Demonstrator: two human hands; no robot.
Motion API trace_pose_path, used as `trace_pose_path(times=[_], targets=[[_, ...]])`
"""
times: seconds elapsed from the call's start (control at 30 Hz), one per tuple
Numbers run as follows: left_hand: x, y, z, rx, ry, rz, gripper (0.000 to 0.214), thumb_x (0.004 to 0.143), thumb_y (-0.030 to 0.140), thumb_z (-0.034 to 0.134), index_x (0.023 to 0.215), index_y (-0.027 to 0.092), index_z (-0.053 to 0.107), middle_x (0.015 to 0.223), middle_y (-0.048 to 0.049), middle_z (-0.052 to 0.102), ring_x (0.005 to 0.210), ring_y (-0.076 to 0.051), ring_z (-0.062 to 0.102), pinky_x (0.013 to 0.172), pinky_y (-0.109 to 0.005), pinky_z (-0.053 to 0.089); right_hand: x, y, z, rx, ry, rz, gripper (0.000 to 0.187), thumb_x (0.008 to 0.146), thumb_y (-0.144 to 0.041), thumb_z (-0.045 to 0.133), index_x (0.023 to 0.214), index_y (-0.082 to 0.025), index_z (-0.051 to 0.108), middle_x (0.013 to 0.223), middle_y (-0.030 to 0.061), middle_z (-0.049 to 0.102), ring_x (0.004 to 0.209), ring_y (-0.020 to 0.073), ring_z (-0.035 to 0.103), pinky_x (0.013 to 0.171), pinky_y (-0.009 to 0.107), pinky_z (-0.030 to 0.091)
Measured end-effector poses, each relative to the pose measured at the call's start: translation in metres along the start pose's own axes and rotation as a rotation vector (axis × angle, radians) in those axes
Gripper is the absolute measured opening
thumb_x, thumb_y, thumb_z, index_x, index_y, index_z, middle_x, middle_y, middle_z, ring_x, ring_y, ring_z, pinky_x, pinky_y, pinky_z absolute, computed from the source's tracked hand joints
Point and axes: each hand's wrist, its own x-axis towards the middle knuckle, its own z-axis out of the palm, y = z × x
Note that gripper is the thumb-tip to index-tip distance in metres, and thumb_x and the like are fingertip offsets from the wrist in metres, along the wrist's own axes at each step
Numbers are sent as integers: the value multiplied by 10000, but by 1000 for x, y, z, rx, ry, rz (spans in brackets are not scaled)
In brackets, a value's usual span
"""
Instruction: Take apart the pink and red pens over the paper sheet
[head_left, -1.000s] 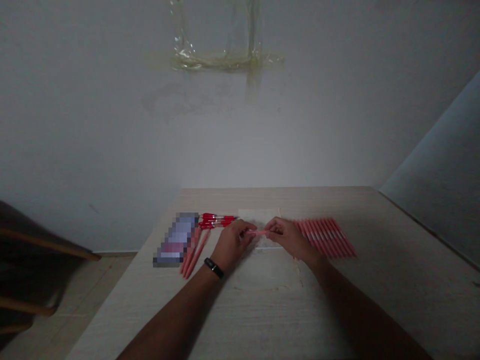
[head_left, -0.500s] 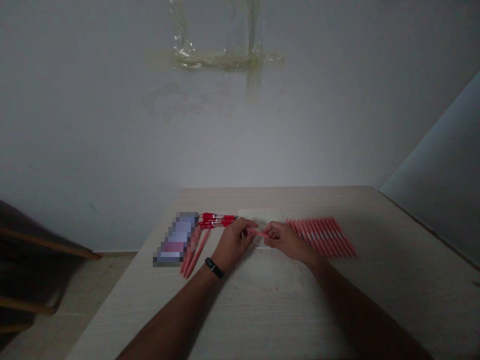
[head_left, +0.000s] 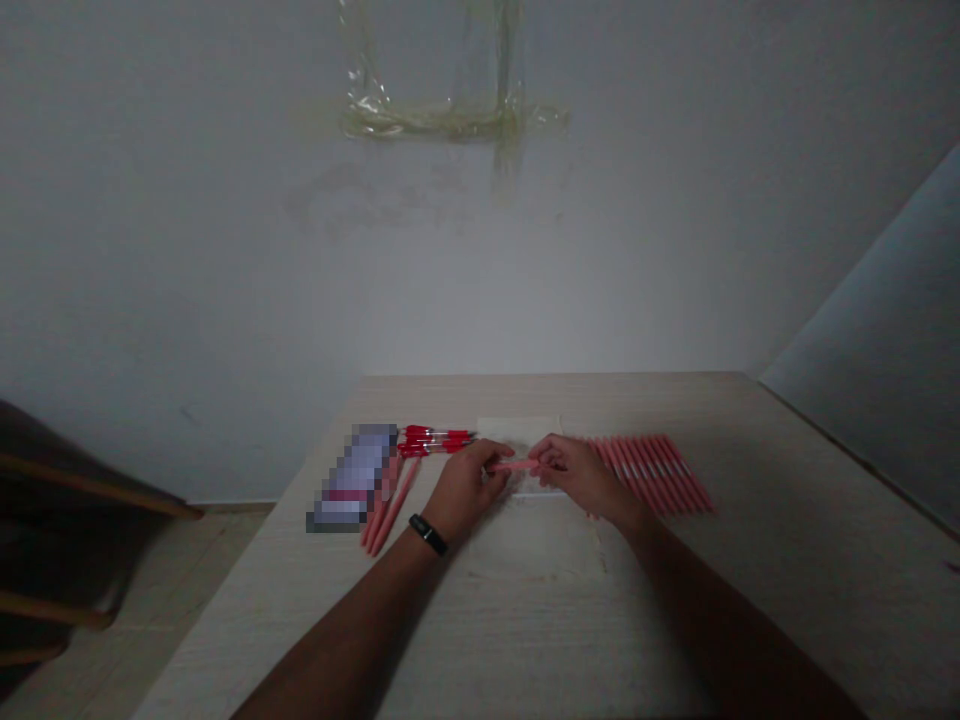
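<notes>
Between my two hands, a slim pink pen is held nearly level above a pale sheet on the table. My left hand pinches its left end, and my right hand has its fingers closed on the right end. To the right of that hand, several pink pens with silvery middles lie side by side in a slanted row, partly covered by the hand. Several red pens lie just beyond my left hand. A few pink pens rest left of my left wrist.
A pixelated rectangular item lies at the table's left side. The pale wood table meets a wall with tape on it. Dark furniture with wooden bars stands on the floor at left.
My right hand has shifted slightly, its fingers rearranged on the pen. The pen now lies more level and more of it shows between the hands. My left hand has barely moved.
</notes>
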Motion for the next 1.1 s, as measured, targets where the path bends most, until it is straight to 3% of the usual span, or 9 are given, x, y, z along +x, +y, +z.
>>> trace_pose_path(times=[0.1, 0.27, 0.43, 0.6, 0.77, 0.93, 1.1], targets=[[-1, 1, 0, 13, -33, -1, 201, 888, 261, 596, 1024, 171, 713, 890, -67, 708, 803, -187, 626, 703, -279, 442, -1, -2, -1, -45, 23, -15, 170, 842, -230, 636, 1006, -184, 631, 819, 21, 692, 735, 155, 672, 643, 248, 489], [-1, 2, 0, 14, -61, -28, 194, 870, 239, 594, 1000, 176, 723, 914, -65, 726, 825, -191, 632, 713, -275, 437, -3, -8, -4, -311, 87, -53, 71, 885, -241, 625, 925, -193, 658, 776, 13, 697, 705, 149, 655, 603, 227, 443], [-1, 0, 1, 36, -46, -34, 165, 839, 198, 608, 954, 183, 725, 857, -47, 716, 786, -179, 617, 700, -272, 422, -4, -12, -7, -513, 119, -91, 89, 918, -267, 620, 922, -208, 686, 798, 16, 712, 744, 158, 655, 658, 240, 437], [0, 0, 1, 38, -24, -37, 108, 780, 153, 654, 866, 168, 718, 837, -48, 689, 778, -176, 600, 690, -268, 419, -5, -14, -11, -614, 118, -85, 122, 932, -289, 619, 908, -203, 702, 806, 25, 723, 721, 162, 648, 625, 237, 403], [0, -3, 3, 52, 6, -40, 140, 769, 150, 678, 903, 167, 717, 837, -52, 671, 751, -171, 583, 661, -261, 409, -4, -15, -15, -659, 128, -100, 132, 923, -305, 656, 875, -197, 715, 814, 19, 720, 744, 158, 648, 658, 247, 393], [-1, -7, 10, 57, -5, -115, 192, 833, 301, 686, 972, 172, 712, 778, -37, 679, 676, -163, 577, 606, -259, 387, -5, -19, -17, -706, 156, -135, 101, 912, -265, 666, 856, -193, 709, 861, 25, 676, 782, 155, 627, 678, 247, 399], [-1, -9, 11, 85, 9, -158, 260, 853, 437, 666, 877, 185, 722, 738, -32, 684, 661, -163, 583, 597, -261, 371, -5, -16, -16, -686, 161, -136, 58, 898, -191, 657, 841, -189, 664, 855, 11, 653, 764, 141, 611, 672, 238, 396]])
